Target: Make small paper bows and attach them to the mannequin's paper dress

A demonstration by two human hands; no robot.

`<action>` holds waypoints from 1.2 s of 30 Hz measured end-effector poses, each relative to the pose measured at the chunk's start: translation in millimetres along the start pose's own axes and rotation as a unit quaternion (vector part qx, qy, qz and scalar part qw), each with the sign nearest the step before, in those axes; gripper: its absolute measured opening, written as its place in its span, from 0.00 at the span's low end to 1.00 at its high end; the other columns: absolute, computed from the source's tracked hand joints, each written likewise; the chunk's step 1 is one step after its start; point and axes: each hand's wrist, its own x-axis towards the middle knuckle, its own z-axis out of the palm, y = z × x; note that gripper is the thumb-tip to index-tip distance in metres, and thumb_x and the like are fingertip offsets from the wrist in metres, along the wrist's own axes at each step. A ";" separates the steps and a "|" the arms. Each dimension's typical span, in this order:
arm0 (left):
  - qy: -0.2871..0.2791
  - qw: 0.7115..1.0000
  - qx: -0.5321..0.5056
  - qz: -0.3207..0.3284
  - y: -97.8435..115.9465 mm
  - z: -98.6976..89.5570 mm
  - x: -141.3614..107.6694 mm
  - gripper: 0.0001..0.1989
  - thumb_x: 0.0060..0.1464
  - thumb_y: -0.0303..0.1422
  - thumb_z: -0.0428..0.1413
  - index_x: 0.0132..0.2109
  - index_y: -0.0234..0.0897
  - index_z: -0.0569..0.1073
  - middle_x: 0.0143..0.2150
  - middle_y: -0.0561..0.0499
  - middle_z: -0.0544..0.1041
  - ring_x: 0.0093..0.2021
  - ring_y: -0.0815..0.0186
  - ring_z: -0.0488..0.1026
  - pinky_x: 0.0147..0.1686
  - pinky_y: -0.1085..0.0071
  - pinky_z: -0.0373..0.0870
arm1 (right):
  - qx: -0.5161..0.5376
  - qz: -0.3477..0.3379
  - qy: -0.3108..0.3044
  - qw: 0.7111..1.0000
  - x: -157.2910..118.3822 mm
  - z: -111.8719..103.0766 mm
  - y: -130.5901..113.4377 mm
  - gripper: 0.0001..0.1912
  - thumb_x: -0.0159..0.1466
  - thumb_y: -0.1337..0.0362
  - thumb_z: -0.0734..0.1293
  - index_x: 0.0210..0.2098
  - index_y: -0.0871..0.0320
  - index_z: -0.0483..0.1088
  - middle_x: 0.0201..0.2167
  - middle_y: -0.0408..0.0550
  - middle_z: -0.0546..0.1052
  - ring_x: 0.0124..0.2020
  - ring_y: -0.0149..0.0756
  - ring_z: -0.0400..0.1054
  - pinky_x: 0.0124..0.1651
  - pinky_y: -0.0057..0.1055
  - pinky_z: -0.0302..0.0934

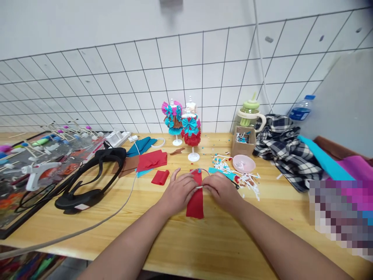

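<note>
The strip (195, 207) lies before the dress stand (191, 134), left of the bowl (246, 165).

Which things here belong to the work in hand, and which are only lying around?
Likely part of the work:
thin white piece between left hand and right hand
red strip beneath

Likely just lying about:
black headset
plaid cloth
water bottle
lidded jug
</note>
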 end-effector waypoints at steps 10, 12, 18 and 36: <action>0.055 0.991 -0.066 -0.107 -10.7 20.9 3.0 0.16 0.60 0.36 0.50 0.55 0.43 0.70 0.40 0.49 0.79 0.41 0.62 0.72 0.52 0.58 0.58 | 0.092 0.148 0.044 0.984 -6.0 6.4 -6.3 0.23 0.60 0.65 0.64 0.55 0.54 0.60 0.50 0.50 0.73 0.49 0.40 0.65 0.39 0.34 0.67; 0.046 0.987 -0.020 -0.152 -12.0 20.8 3.8 0.17 0.61 0.34 0.49 0.56 0.44 0.69 0.38 0.48 0.78 0.41 0.60 0.71 0.49 0.56 0.58 | 0.070 0.129 0.032 0.989 -6.2 7.1 -6.3 0.23 0.61 0.65 0.64 0.56 0.54 0.61 0.53 0.51 0.71 0.53 0.42 0.63 0.43 0.37 0.66; 0.042 0.980 -0.139 -0.140 -13.2 9.8 -0.4 0.11 0.62 0.34 0.47 0.44 0.39 0.73 0.40 0.46 0.78 0.43 0.60 0.72 0.50 0.58 0.59 | 0.059 0.155 0.043 0.985 -7.1 8.3 -1.1 0.19 0.62 0.66 0.61 0.54 0.56 0.64 0.51 0.51 0.72 0.49 0.42 0.65 0.44 0.39 0.66; -0.003 0.733 -0.671 -0.113 -7.2 12.1 -0.8 0.09 0.58 0.35 0.55 0.42 0.35 0.66 0.37 0.46 0.80 0.41 0.62 0.76 0.46 0.65 0.65 | 0.252 0.291 -0.020 0.923 -3.3 5.2 5.1 0.16 0.63 0.57 0.60 0.43 0.56 0.75 0.35 0.47 0.79 0.30 0.34 0.74 0.30 0.30 0.69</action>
